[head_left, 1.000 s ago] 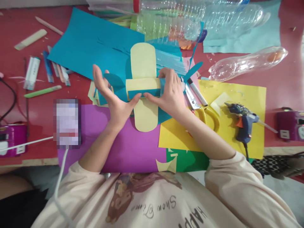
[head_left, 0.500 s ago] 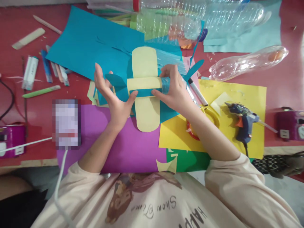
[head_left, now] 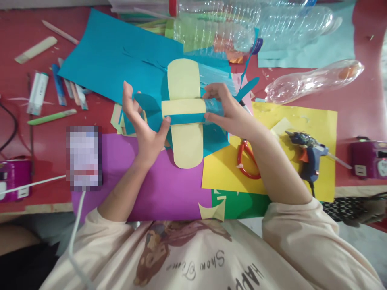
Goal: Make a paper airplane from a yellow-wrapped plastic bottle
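Note:
A model airplane (head_left: 185, 105) made from a clear plastic bottle lies crosswise before me, its body wrapped in cream paper. Rounded cream wings (head_left: 187, 147) reach out above and below the body. Along the near side of the body runs a narrow blue paper strip (head_left: 186, 118). My left hand (head_left: 148, 135) grips the tail end, thumb on the strip's left end and fingers behind the blue tail pieces (head_left: 148, 101). Around the bare bottle end closes my right hand (head_left: 231, 110), thumb at the strip's right end. Blue blade-like paper (head_left: 247, 88) shows beyond it.
Red-handled scissors (head_left: 249, 163) and a glue gun (head_left: 311, 159) lie on yellow card (head_left: 223, 173) at right. Plastic bottles (head_left: 217, 24) are at the back. A phone (head_left: 84, 157) on a cable, purple card (head_left: 169, 189) and markers (head_left: 38, 92) are on the left.
My right thumb has slid rightward along the blue strip to its right end. My left thumb has shifted slightly left. The airplane has moved a little down and right.

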Demonstrator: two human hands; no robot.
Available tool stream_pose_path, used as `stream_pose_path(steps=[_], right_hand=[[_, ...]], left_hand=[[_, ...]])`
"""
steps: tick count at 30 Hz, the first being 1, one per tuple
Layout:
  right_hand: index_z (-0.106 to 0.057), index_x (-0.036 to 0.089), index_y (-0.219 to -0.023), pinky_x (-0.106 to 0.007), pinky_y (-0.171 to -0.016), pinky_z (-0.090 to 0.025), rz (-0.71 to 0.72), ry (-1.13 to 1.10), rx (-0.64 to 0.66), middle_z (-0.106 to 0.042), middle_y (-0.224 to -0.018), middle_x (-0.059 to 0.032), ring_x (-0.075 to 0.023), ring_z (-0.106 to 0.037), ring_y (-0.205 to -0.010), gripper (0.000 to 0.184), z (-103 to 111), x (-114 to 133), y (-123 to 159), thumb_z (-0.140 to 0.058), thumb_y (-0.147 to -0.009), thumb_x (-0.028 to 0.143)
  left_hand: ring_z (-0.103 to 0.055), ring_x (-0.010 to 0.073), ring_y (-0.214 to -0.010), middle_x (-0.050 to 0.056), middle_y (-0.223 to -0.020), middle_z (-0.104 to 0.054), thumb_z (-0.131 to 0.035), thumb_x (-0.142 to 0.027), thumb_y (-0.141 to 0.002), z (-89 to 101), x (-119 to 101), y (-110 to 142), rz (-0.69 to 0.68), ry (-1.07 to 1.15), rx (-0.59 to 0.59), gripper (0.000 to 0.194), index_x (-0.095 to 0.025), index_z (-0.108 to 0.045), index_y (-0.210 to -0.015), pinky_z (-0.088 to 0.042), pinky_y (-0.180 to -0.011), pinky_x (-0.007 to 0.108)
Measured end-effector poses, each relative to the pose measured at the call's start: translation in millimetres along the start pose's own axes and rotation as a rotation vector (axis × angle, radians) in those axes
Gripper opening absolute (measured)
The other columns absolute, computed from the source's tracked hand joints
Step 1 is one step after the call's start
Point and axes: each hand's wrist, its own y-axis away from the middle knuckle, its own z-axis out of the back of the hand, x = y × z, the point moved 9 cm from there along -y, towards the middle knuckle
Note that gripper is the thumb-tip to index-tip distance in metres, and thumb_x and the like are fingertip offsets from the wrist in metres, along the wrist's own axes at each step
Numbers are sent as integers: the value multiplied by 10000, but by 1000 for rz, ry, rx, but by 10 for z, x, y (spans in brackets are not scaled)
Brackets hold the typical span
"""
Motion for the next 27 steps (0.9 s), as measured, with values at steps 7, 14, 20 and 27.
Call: stream_pose_path(steps=[7,14,20,27], right_hand=[[-361,259,-1434,-583,-1107,-414,-11,201,156,-490,-1461,-111,-358,-439,-1387,750,30,-63,12,-717,-775,301],[-516,298,-1289,-541,-944,-541,-117,295,30,-604,-1318,-101,-356,-597,-1193,519,215,-210,-17,-711,-808,313],[-500,302,-1294,-531,-946,-539,-154,338,-7,-602,-1325,-98,-350,-587,-1205,538,219,-224,-50,-697,-795,270],[-480,303,-1319,-545,-986,-506,-197,370,23,-591,-1351,-96,-357,-566,-1238,563,165,-235,-65,-683,-795,278]], left_hand=[[-162,295,-1532,96,-1628,-183,-463,-720,-879,-4,-91,39,-5,-13,-16,837,-364,-41,-1507,-378,-1143,498],[-539,236,-1260,57,-1399,-487,-364,-614,-979,515,433,-373,-290,195,-252,565,-267,-303,-1420,-462,-1051,462],[-552,325,-1172,112,-1077,-649,-654,-151,-765,971,1822,-821,489,-319,-75,174,-168,-506,-857,-318,-1125,634],[-483,356,-1294,202,-1353,-552,-531,39,-736,939,1543,-674,709,-678,41,343,-69,-543,-1061,-334,-1108,599]])
